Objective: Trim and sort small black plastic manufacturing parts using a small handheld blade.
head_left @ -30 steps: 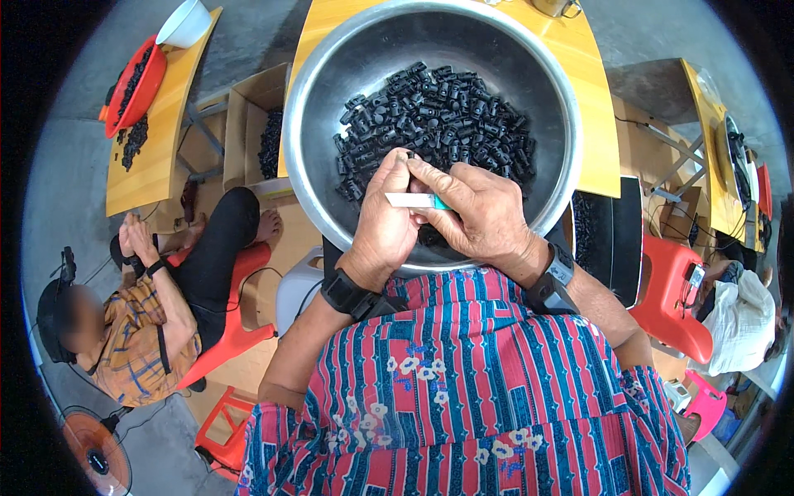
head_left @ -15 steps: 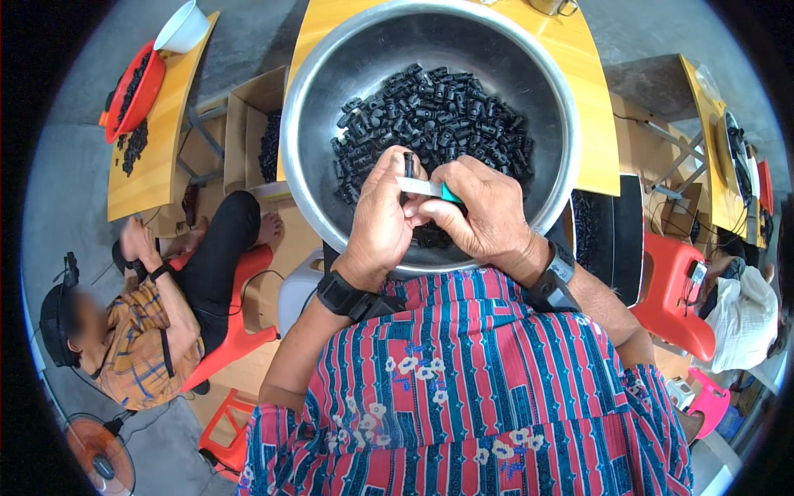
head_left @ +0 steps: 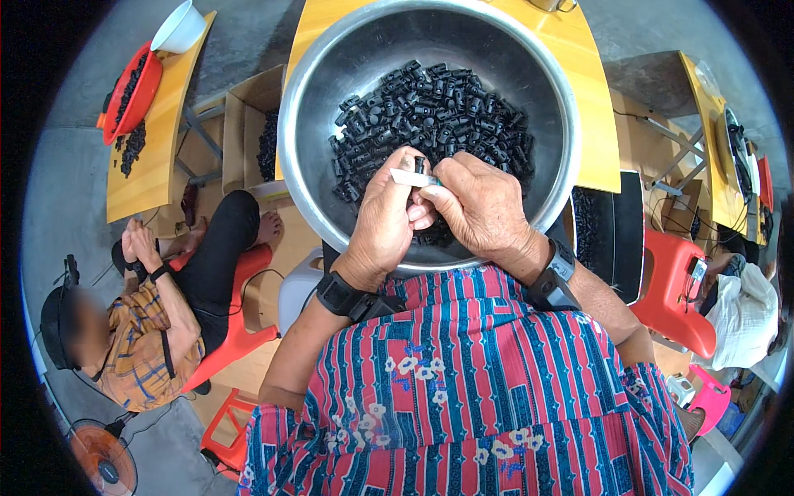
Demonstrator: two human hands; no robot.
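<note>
Over a wide metal basin [head_left: 291,157] heaped with small black plastic parts [head_left: 438,112], both my hands work close together. My left hand [head_left: 384,217] is closed, pinching one black plastic part [head_left: 419,164] upright between thumb and fingers. A short, flat knife blade [head_left: 411,178] lies across that part, pointing left. Its handle is mostly covered by my right hand [head_left: 484,202], which grips it; only a sliver of green shows. I cannot tell whether the blade is cutting into the part or only resting against it.
The basin stands on a yellow table [head_left: 597,124]. Beside it are a cardboard box [head_left: 241,140] and a black-lined box [head_left: 630,240] of dark parts. A person [head_left: 153,331] sits at left near a red basin [head_left: 149,91]; another person [head_left: 743,314] is at right. A fan [head_left: 103,463] stands lower left.
My right hand has turned slightly and its fingers now cover most of the green handle. The blade has slid a little left and its tilt has changed across the black part.
</note>
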